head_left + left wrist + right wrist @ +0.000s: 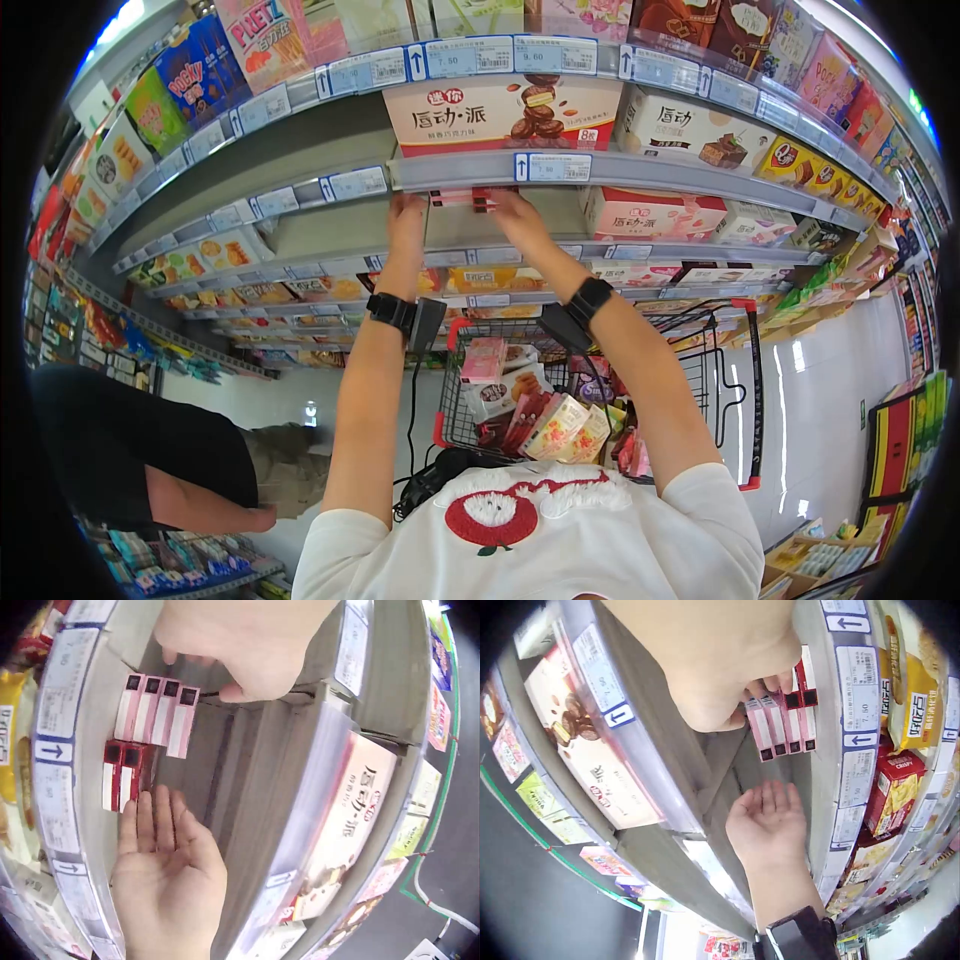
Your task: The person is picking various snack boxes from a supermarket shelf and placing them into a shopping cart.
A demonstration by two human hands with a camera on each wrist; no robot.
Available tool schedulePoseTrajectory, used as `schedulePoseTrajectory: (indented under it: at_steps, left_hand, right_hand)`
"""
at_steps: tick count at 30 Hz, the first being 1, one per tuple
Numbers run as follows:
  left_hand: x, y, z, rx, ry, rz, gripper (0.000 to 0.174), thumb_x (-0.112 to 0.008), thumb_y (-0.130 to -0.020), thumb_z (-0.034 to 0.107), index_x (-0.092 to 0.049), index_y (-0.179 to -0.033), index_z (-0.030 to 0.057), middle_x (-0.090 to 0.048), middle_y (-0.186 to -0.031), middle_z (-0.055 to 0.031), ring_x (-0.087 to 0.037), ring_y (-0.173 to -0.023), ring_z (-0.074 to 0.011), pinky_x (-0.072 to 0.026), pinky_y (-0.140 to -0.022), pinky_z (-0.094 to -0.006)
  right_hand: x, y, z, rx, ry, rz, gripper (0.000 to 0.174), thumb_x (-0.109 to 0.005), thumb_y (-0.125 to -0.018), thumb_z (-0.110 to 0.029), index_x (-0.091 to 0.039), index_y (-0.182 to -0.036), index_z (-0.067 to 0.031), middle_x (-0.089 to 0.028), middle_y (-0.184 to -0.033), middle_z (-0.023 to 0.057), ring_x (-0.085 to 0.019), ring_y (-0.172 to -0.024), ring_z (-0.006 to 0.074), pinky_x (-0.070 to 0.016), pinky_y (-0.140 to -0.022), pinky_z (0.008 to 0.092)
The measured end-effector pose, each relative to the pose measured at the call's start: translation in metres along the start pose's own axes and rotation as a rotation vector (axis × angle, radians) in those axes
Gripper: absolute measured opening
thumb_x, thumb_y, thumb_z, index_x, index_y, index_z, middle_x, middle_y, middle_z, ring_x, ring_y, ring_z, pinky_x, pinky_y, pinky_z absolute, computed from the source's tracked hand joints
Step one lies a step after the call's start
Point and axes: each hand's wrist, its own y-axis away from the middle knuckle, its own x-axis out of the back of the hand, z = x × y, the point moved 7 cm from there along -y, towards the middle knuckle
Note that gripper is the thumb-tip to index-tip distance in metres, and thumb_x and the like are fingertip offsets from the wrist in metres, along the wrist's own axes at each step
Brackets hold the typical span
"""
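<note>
Four slim pink boxes (pixel 156 712) stand in a row on a shelf, seen end-on, beside a pair of dark red boxes (pixel 122 776). My left hand (pixel 769 825) is at the pink end of the row, palm up, fingers nearly straight, with a gap to the boxes in the right wrist view. On the other side my right hand (pixel 171 862) reaches in with extended fingers, its fingertips right at the red boxes. From the head, both hands flank the row; my left hand (pixel 406 215) and right hand (pixel 518 222) are partly under the shelf edge above.
A large white chocolate-pie carton (pixel 500 115) sits on the shelf above. Pink cartons (pixel 650 215) stand to the right on the same level. Below me is a wire shopping cart (pixel 450 400) with several packs. Another person's arm (pixel 205 500) shows at the left.
</note>
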Motion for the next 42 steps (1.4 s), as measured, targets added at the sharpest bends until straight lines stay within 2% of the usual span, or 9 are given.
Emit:
schedulePoseTrajectory:
  at_steps: [4, 10, 13, 19, 22, 25, 35, 40, 42]
  left_hand:
    - [-0.011, -0.030, -0.013, 0.060, 0.001, -0.084, 0.043, -0.057, -0.072, 0.017, -0.050, -0.113, 0.0057, -0.053, -0.110, -0.0062, -0.047, -0.098, -0.0177, -0.0353, -0.084, -0.0314]
    - [-0.011, -0.054, -0.045, 0.035, -0.126, -0.094, 0.050, -0.056, -0.079, 0.030, -0.047, -0.118, 0.0006, -0.056, -0.108, -0.0129, -0.052, -0.098, -0.0226, -0.0405, -0.084, -0.0314]
    - [0.011, -0.051, -0.040, 0.018, -0.363, 0.065, 0.038, -0.053, -0.081, 0.023, -0.048, -0.115, 0.0053, -0.054, -0.110, -0.0058, -0.052, -0.095, -0.0163, -0.0405, -0.080, -0.0292]
    - [-0.019, -0.016, -0.037, 0.371, 0.513, -0.125, 0.029, -0.050, -0.083, 0.018, -0.049, -0.108, 0.0014, -0.056, -0.104, -0.0107, -0.055, -0.094, -0.0225, -0.0448, -0.079, -0.0334]
    - [-0.021, -0.018, -0.046, 0.242, 0.381, -0.189, 0.030, -0.051, -0.082, 0.013, -0.048, -0.108, -0.0003, -0.056, -0.104, -0.0116, -0.056, -0.092, -0.0229, -0.0463, -0.078, -0.0345]
    - [-0.020, -0.010, -0.045, 0.240, 0.390, -0.235, 0.031, -0.052, -0.081, 0.009, -0.048, -0.110, -0.0017, -0.055, -0.104, -0.0121, -0.056, -0.091, -0.0228, -0.0466, -0.078, -0.0348]
    - [-0.055, 0.129, -0.050, 0.126, 0.055, -0.225, 0.042, -0.058, -0.079, 0.008, -0.041, -0.116, 0.0043, -0.056, -0.097, -0.0127, -0.056, -0.083, -0.0170, -0.0467, -0.068, -0.0275]
    - [-0.095, 0.227, -0.116, 0.145, -0.361, -0.520, 0.048, -0.064, -0.075, 0.015, -0.041, -0.115, 0.0032, -0.059, -0.090, -0.0115, -0.057, -0.082, -0.0183, -0.0461, -0.070, -0.0298]
    - [-0.096, 0.274, -0.178, 0.430, -0.666, -0.671, 0.051, -0.065, -0.071, 0.019, -0.042, -0.113, 0.0014, -0.059, -0.092, -0.0123, -0.058, -0.083, -0.0216, -0.0456, -0.071, -0.0315]
  right_hand:
    - [-0.030, -0.042, 0.033, -0.297, -0.088, -0.085, 0.029, -0.052, -0.079, -0.012, -0.054, -0.105, 0.0001, -0.059, -0.093, 0.0111, -0.057, -0.081, 0.0182, -0.0455, -0.071, 0.0294]
    - [-0.037, -0.059, 0.039, -0.145, -0.029, 0.073, 0.027, -0.055, -0.079, -0.018, -0.056, -0.100, 0.0006, -0.060, -0.092, 0.0122, -0.057, -0.080, 0.0177, -0.0472, -0.064, 0.0306]
    - [-0.028, -0.059, 0.043, -0.157, 0.036, 0.202, 0.030, -0.056, -0.079, -0.021, -0.056, -0.099, 0.0015, -0.060, -0.093, 0.0128, -0.057, -0.082, 0.0177, -0.0472, -0.065, 0.0307]
    - [-0.028, -0.038, 0.051, -0.307, 0.017, 0.368, 0.038, -0.056, -0.081, -0.020, -0.047, -0.110, 0.0023, -0.057, -0.102, 0.0118, -0.054, -0.092, 0.0184, -0.0438, -0.076, 0.0279]
    - [-0.053, -0.045, 0.055, -0.170, -0.274, 0.145, 0.036, -0.055, -0.081, -0.013, -0.046, -0.113, 0.0005, -0.057, -0.100, 0.0111, -0.054, -0.092, 0.0180, -0.0437, -0.076, 0.0276]
    - [-0.043, -0.032, 0.042, -0.118, -0.131, 0.262, 0.026, -0.060, -0.078, -0.017, -0.054, -0.097, -0.0013, -0.057, -0.076, 0.0070, -0.053, -0.067, 0.0138, -0.0434, -0.061, 0.0286]
    - [0.036, 0.110, -0.003, -0.310, -0.443, 0.220, 0.033, -0.059, -0.080, -0.010, -0.047, -0.109, -0.0028, -0.057, -0.080, 0.0077, -0.054, -0.068, 0.0109, -0.0447, -0.059, 0.0235]
    - [0.107, 0.240, 0.056, -0.655, -0.385, 0.361, 0.032, -0.058, -0.080, -0.009, -0.046, -0.109, -0.0019, -0.058, -0.081, 0.0081, -0.056, -0.070, 0.0127, -0.0454, -0.059, 0.0236]
    - [0.140, 0.304, 0.116, -0.569, -0.212, 0.390, 0.032, -0.057, -0.080, -0.009, -0.046, -0.109, -0.0019, -0.058, -0.082, 0.0092, -0.057, -0.069, 0.0154, -0.0490, -0.057, 0.0275]
